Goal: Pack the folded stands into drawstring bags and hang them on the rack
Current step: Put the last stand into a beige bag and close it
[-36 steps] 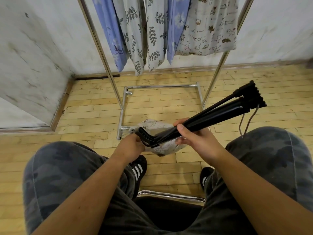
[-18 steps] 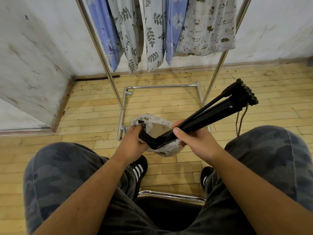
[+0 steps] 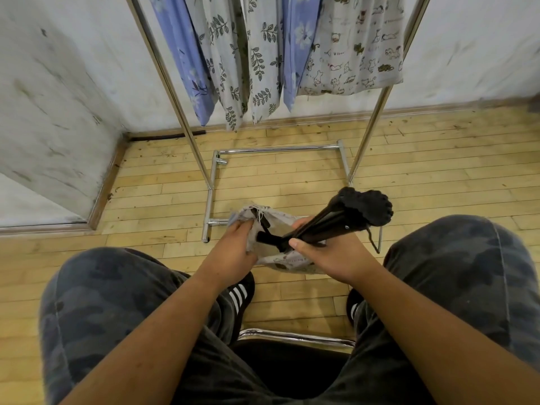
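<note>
– Where is our bag?
– Our left hand (image 3: pixel 233 252) pinches the rim of the cat-print drawstring bag (image 3: pixel 292 261), between our knees.
– And the stand?
– The folded black stand (image 3: pixel 330 226) has its low end in the bag's mouth and slants up rightward. Our right hand (image 3: pixel 339 255) grips its shaft.

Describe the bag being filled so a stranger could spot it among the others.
Start at the chrome rack by the white wall, where printed bags hang. Below it, in front of the knees, the left hand grips one pale drawstring bag. Unlike those hanging, it is crumpled, with a black folded stand, held by the right hand, poking into its mouth.
</note>
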Available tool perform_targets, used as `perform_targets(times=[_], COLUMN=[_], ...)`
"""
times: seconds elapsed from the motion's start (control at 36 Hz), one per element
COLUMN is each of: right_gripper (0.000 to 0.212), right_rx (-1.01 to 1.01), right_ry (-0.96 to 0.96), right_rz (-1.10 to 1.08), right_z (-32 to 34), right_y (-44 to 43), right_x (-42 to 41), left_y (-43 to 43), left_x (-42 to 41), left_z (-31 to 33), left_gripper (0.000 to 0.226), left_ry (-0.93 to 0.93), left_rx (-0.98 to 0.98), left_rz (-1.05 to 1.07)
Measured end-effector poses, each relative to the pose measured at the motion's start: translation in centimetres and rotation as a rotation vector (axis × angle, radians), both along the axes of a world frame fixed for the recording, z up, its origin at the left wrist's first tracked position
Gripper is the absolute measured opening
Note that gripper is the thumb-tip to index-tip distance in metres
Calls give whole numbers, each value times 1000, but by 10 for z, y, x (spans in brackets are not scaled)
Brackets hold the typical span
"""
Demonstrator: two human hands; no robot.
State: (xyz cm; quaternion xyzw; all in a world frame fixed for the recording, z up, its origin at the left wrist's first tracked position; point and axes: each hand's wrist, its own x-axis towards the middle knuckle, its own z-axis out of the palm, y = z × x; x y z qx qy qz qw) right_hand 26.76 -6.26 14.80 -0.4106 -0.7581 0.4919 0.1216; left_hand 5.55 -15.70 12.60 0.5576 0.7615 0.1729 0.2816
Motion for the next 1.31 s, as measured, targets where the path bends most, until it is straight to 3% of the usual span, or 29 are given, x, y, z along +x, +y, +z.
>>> perform_targets(times=[0.17,0.31,0.42,0.56,0.72,0.92,0.97,1.06,1.19,1.31], right_gripper=[14,10,24,29,30,32,29,26,23,25], right_rx=[184,105,46,1,-11,-89,-99,-97,-84,-63], right_ry=[-170,-40,6,53,-56,4,17,32,35,65], right_rz=[105,40,-44,-94,-121,-150,-142,-129,-112,-98], right_z=[-9,-21,-27,-32,-32,-27,-25,-24,-21,-16], right_y=[4,5,4,7,13,10,10,9,8,6], right_x=[-2,2,4,9,5,3,3,3,2,3], left_y=[1,1,0,-1,1,-2,-4,-7,-7,-1], left_x=[-5,-4,-3,1,1,-9,-11,-9,-6,-2], left_z=[-10,-9,-2,6,10,5,3,6,4,9], left_gripper=[70,60,49,59,68,85,68,16,30,25], left_ry=[9,-30,-88,-140,-342,-428,-351,-157,-139,-210], left_rx=[-72,-31,72,172,187,-8,-67,-79,8,33], left_rz=[13,-12,-10,24,227,432,398,296,274,254])
